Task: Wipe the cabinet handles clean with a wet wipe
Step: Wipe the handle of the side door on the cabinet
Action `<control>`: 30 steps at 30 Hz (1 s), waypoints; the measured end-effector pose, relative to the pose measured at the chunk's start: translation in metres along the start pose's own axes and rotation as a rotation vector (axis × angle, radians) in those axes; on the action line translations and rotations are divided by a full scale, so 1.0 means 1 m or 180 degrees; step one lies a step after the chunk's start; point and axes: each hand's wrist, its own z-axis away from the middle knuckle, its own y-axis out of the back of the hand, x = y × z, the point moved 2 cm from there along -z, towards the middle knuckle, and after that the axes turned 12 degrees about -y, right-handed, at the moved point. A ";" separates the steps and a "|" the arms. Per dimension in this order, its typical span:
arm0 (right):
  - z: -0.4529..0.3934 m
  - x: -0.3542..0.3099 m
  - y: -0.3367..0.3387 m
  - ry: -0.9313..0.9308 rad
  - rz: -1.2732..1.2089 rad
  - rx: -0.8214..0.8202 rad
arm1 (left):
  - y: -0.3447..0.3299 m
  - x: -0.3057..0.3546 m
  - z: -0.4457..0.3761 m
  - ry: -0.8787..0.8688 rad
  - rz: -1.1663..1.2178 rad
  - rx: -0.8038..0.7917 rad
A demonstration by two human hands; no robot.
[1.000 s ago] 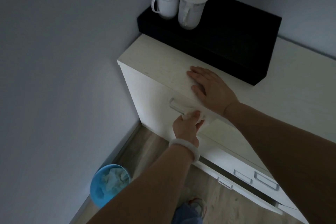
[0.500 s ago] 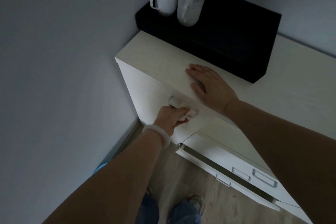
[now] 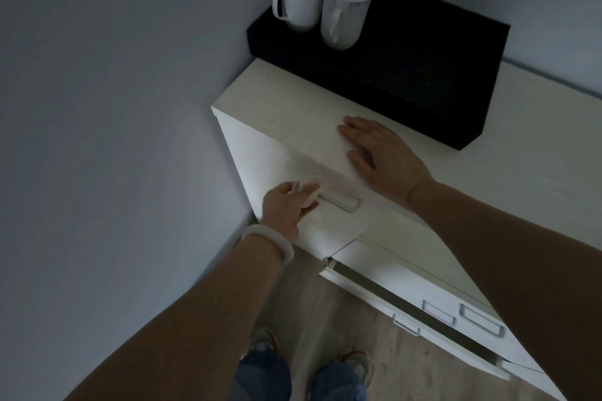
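The left hand (image 3: 288,205) pinches a crumpled wet wipe (image 3: 308,191) between thumb and fingers, pressed at the left end of the top cabinet handle (image 3: 340,201), on the cabinet front just below the top edge. The right hand (image 3: 382,153) rests flat, fingers spread, on the cabinet top (image 3: 293,107). The small wad could slip off the narrow bar, missing its recessed underside. Below, an open drawer (image 3: 407,299) juts near the legs.

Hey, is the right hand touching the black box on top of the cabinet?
Apart. The head view shows the right hand flat on the cabinet top, pale surface visible between it and the black box.
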 end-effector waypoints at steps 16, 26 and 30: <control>0.001 -0.003 0.002 0.0005 0.0044 0.0025 | -0.018 -0.013 0.019 0.0066 0.0490 0.0427; 0.002 -0.004 0.005 -0.0005 0.0044 0.0045 | -0.018 -0.006 0.012 -0.0058 0.0494 0.0444; 0.001 -0.005 0.005 -0.0011 0.0060 0.0073 | -0.034 -0.022 0.033 0.0259 0.0251 0.0015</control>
